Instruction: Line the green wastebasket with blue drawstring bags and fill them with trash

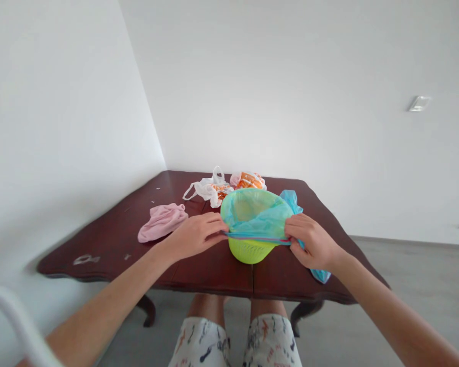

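A thin blue plastic bag [265,221] lies inside and over the near rim of a lime-green plastic basket [250,251] with small holes in its side. My left hand [203,232] pinches the bag's edge at the basket's left side. At the right side, my right hand [309,239] grips the same edge, which is stretched tight between both hands. A reddish strip shows along that edge near my right fingers. More of the blue plastic spills past the basket behind and below my right hand.
On the dark red-brown wooden table [210,275] lie a crumpled pink cloth [162,221] at left, a white plastic bag [206,189] with handles, and an orange-and-white bundle [248,180] at the back. White walls border the table's left and far sides.
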The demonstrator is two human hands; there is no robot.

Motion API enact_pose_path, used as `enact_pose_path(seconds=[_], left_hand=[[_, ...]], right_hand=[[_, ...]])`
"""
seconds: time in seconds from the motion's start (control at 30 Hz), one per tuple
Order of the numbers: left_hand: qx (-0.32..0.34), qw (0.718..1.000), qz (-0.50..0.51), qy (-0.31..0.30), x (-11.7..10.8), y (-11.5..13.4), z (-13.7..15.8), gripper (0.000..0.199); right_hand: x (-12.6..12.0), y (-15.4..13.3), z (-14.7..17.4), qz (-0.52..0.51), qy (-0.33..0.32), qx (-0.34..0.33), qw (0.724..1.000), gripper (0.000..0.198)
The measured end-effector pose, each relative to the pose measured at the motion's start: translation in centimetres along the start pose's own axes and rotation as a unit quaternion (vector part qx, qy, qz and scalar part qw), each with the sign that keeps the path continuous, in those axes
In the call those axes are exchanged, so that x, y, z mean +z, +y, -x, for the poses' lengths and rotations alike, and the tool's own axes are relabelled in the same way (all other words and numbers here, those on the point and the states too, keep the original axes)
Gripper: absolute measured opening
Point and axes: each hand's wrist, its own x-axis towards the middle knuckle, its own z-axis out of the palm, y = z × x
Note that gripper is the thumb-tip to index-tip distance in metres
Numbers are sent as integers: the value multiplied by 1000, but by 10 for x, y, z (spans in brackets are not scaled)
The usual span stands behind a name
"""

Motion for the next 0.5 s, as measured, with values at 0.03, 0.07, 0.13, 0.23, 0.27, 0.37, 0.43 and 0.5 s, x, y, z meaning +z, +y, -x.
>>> enact_pose_path(seconds=[0.03, 0.07, 0.13, 0.23, 0.27, 0.37, 0.43, 0.5], left_hand=[[10, 1000, -2, 14, 6, 2, 4, 13], [18, 999, -7, 28, 12, 4, 7, 13], [28, 998, -26, 46, 25, 7, 12, 15], [40, 997, -43, 56, 39, 12, 16, 14], [48, 996, -38, 58, 41, 14, 16, 14], [64, 994, -11, 82, 35, 21, 15, 12], [54, 993, -10, 103, 23, 24, 8, 13], [34, 995, -12, 90, 10, 24, -5, 19]], right_hand=[[3, -5, 8, 29, 13, -11, 999, 22], [8, -10, 15, 56, 27, -24, 998, 23], [22, -17, 27, 94, 46, -38, 994, 24], [45, -19, 42, 129, 43, -16, 991, 26], [51, -16, 45, 138, 35, 1, 990, 25], [53, -3, 53, 155, 10, 59, 986, 23], [42, 5, 52, 165, 30, 96, 981, 21], [24, 10, 43, 167, 92, 133, 973, 20]])
